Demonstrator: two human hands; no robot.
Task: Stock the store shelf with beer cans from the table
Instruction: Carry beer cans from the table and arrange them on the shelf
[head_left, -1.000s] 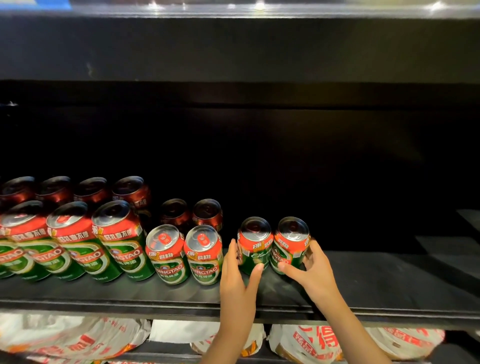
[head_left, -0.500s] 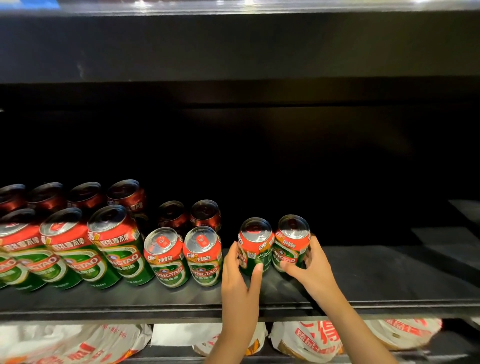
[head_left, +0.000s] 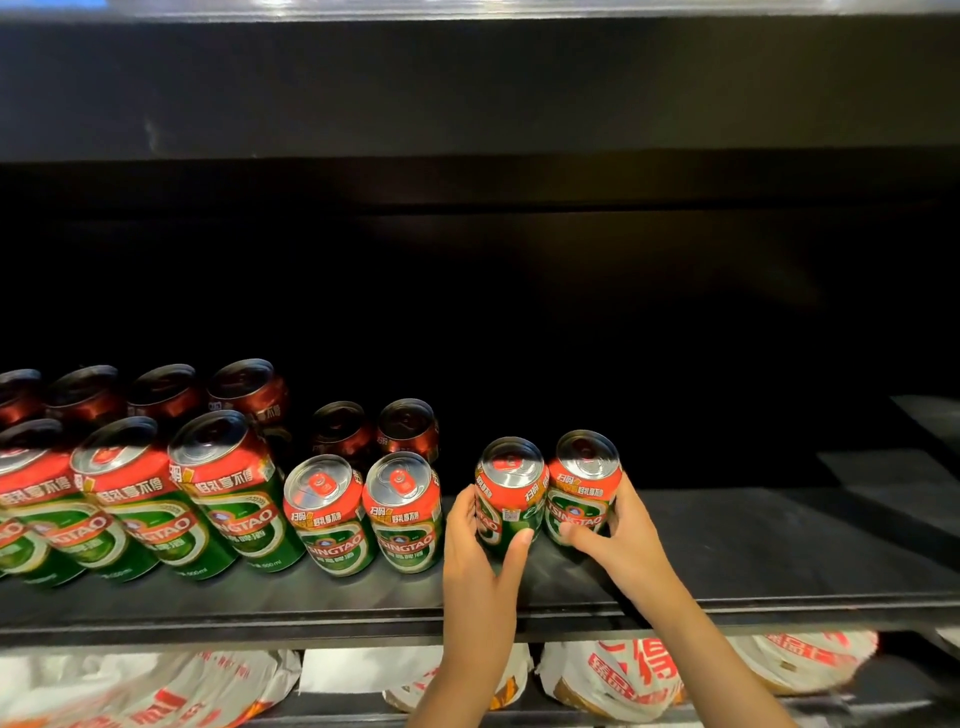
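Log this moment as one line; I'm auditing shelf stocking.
step: placing cans | left hand: on left can | right hand: on right can | both on shelf

— How's the light?
— Dim. It falls from above and in front, glaring off the can tops (head_left: 510, 461) just above the hands (head_left: 480, 561); behind them the shelf (head_left: 727, 545) sinks into black.
— Sharpness?
— Crisp at the hands; left of them the cans (head_left: 130, 499) lean and smear, and the bags (head_left: 130, 691) below blur.
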